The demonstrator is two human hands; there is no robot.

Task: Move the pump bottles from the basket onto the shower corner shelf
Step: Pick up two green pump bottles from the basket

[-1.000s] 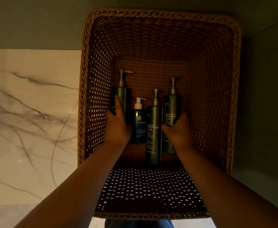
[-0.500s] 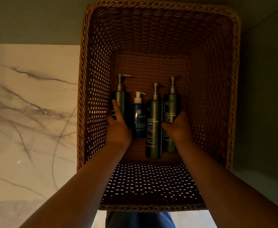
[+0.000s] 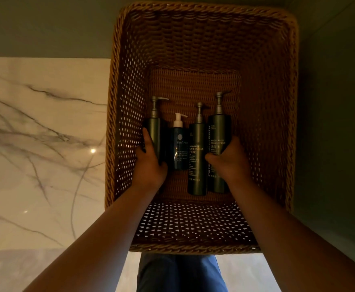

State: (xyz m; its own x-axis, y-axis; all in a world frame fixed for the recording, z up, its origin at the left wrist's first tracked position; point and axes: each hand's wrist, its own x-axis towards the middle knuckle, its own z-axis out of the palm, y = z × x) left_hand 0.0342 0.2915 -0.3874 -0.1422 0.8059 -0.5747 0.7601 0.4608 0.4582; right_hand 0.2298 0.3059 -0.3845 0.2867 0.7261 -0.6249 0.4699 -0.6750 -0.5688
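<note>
Shampoo bottle (image 3: pixel 218 128) raised, right hand (image 3: pixel 231 162); left hand (image 3: pixel 149 165) holds leftmost bottle (image 3: pixel 154 131).

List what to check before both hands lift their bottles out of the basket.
1. Left hand grip on the leftmost green bottle: thumb along its side, hand round its body. Ok.
2. Right hand grip on the shampoo bottle: fingers round its middle. Ok.
3. Right thumb clear of the conditioner bottle: very close together. Cannot tell.
4. Blue bottle free of both hands: left hand lies right beside it. Cannot tell.
5. Pump heads clear of the basket walls: ok.
6. Shower corner shelf in view: not ok, it does not show.
</note>
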